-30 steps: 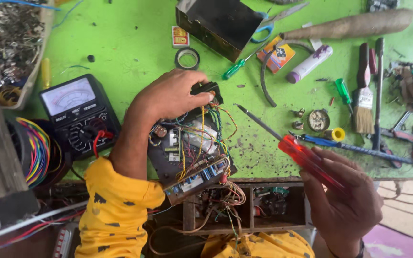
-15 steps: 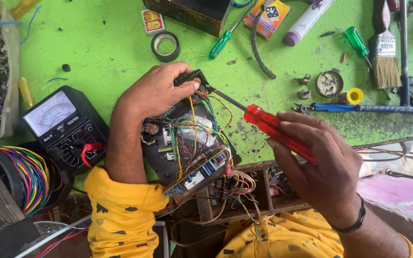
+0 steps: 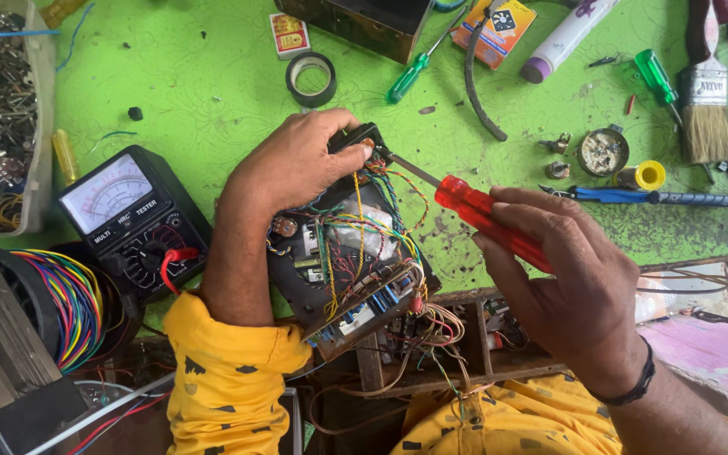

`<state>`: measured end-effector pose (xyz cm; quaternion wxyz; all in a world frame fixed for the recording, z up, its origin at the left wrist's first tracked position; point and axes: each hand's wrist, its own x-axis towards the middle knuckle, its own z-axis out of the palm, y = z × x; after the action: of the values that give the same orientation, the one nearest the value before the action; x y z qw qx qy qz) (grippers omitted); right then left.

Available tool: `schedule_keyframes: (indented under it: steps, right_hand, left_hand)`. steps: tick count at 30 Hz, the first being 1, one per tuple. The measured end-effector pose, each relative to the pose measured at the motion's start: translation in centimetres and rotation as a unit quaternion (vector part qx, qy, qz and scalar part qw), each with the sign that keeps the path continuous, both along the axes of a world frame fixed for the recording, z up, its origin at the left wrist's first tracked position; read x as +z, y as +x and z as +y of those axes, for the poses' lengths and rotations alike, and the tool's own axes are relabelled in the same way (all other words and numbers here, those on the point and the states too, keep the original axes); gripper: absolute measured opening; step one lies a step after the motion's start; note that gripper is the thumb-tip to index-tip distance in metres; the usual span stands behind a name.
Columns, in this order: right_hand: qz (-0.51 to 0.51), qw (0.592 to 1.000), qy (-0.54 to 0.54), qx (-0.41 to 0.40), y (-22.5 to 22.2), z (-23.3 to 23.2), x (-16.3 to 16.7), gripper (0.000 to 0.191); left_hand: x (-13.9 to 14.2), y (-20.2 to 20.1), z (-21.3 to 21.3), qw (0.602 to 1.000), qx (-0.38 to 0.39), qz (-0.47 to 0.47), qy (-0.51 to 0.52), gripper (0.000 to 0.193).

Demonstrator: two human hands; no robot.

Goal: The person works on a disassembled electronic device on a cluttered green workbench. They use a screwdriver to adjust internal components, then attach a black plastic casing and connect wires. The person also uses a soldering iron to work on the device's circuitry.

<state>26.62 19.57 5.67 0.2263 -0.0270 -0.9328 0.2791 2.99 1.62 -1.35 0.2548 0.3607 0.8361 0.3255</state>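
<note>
Circuit board (image 3: 343,261) w/ lots of colored wires, tilted at front edge of green desk (image 3: 170,101). Held at top by left hand (image 3: 297,164), fingers curled tight round black top edge. Red screwdriver (image 3: 486,221) in right hand (image 3: 579,286), fingers closed on handle, metal tip touching board's top by left fingertips. Meter (image 3: 132,223) just left of left arm. Tape roll (image 3: 310,78) further back.

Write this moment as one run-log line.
left hand: holds black wired circuit assembly | right hand: red-handled screwdriver, tip at assembly's top edge
</note>
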Motion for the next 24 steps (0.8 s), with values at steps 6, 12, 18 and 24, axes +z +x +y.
schedule_keyframes:
  steps: [6,12,18,24]
  right_hand:
    - [-0.018,1.000,0.013,-0.001,-0.3,-0.3,-0.1,0.028]
    - [-0.031,0.999,0.016,0.006,-0.6,-0.7,0.0,0.028]
    - [-0.028,0.997,0.037,0.056,-1.4,-1.1,1.2,0.026]
    - [-0.189,0.965,0.143,0.108,-3.5,0.3,3.1,0.023]
  left_hand:
    - [0.1,0.1,0.1,1.000,0.002,0.000,-0.006,0.035]
    - [0.2,0.2,0.1,1.000,0.011,-0.008,-0.017,0.036]
    - [-0.2,0.0,0.0,1.000,-0.001,0.013,0.006,0.036]
    - [-0.7,-0.3,-0.2,1.000,-0.020,0.011,0.006,0.037]
